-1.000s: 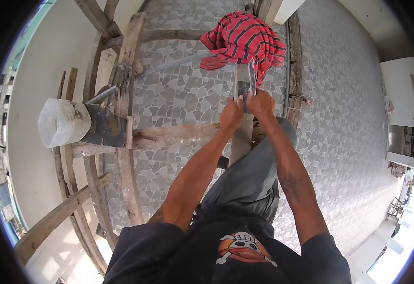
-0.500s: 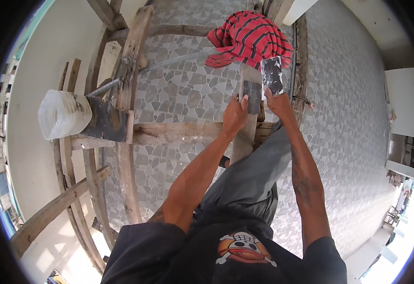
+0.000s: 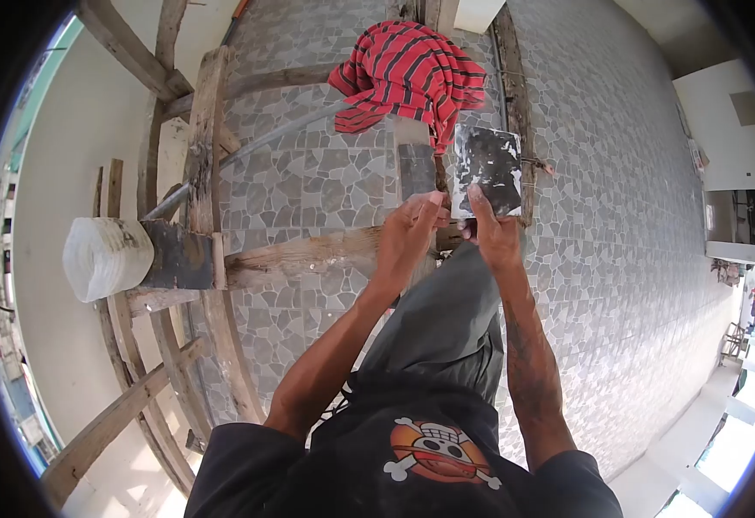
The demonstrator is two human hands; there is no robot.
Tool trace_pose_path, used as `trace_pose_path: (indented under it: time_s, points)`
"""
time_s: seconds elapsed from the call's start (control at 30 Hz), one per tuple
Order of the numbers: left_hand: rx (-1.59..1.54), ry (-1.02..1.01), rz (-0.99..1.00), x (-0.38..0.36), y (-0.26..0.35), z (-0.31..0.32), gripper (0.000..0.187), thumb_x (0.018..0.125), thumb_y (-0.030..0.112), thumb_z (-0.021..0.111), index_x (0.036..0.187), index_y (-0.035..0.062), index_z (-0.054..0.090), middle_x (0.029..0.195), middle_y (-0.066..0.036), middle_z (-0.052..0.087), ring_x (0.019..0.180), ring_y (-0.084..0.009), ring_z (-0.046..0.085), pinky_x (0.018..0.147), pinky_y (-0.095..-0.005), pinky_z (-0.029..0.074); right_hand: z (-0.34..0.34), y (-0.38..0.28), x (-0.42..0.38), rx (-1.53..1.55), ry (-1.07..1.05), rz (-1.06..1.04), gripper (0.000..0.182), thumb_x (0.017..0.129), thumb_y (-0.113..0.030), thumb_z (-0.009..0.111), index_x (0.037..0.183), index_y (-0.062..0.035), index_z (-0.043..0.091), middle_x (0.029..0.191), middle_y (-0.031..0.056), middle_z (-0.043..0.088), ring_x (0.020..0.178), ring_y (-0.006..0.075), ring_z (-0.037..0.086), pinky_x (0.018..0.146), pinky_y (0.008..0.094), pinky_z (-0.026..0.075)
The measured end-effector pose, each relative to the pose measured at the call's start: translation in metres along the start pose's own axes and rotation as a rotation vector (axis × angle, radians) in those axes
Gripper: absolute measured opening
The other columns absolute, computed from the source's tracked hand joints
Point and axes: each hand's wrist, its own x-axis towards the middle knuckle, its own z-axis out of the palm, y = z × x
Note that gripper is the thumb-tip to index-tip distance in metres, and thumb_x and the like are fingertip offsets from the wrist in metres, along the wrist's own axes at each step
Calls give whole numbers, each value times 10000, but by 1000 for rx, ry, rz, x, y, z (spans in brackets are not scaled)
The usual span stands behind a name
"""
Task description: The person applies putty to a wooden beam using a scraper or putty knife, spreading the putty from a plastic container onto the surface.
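Note:
In my right hand (image 3: 496, 233) is a black rectangular sheet (image 3: 488, 171) smeared with white, held upright with my thumb on its face. My left hand (image 3: 410, 237) is just left of it, thumb and fingertips close together; whatever is between them is too small to make out. A dark grey block (image 3: 416, 169) lies on a narrow wooden plank just beyond my left hand. A red and black striped cloth (image 3: 412, 73) is bunched up at the far end of the plank.
Rough wooden beams (image 3: 308, 250) form a frame around me. On the left, a translucent plastic container (image 3: 106, 257) stands beside a dark board (image 3: 179, 255). A grey pipe (image 3: 283, 131) runs slantwise above the stone-patterned floor (image 3: 602, 173).
My left hand has left the dark block and moved nearer to me. The sheet in my right hand now shows its broad face more fully. The whole view has shifted.

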Motion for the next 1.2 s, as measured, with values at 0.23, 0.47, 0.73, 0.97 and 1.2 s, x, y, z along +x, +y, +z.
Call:
trace_pose_path:
  time_s: [0.23,0.47,0.73,0.97,1.2]
  points:
    - [-157,-183,-84,-16,8,3,350,930,282,626,1148,8,624,1004,-28,652,886,-96,604,804,-283,473,-5,-6,-39,-135,-59,-162,244,925,-239,634,973,0,620,756,9,612,642,65,550,543,264,462]
    - [11,-145,-276,-37,59,-31,271,885,205,683,1084,21,677,955,17,648,818,-69,578,771,-274,476,-60,-30,-81,-882,-64,-646,700,730,-149,780,1338,-41,451,1304,175,479,1186,317,497,942,418,448]
    - [202,-396,-342,-43,88,-20,292,916,257,641,1067,9,673,956,-43,664,816,-92,598,756,-271,484,-58,-55,-83,-1192,-190,-988,645,598,-1,753,1212,-107,588,1311,126,509,1312,306,418,1077,515,332]
    - [309,-310,78,-53,97,-10,436,959,375,559,1124,-19,645,1027,-102,650,953,-144,600,858,-307,477,-56,-44,-106,-212,15,-228,127,874,-74,671,983,-9,677,796,1,653,753,98,603,636,252,482]
    - [176,-419,86,-50,86,20,285,944,250,611,1056,-8,657,959,-55,665,912,-103,603,819,-254,466,-51,-29,-105,111,-22,-126,178,917,-171,654,984,-11,696,812,-42,637,741,30,528,657,233,443]
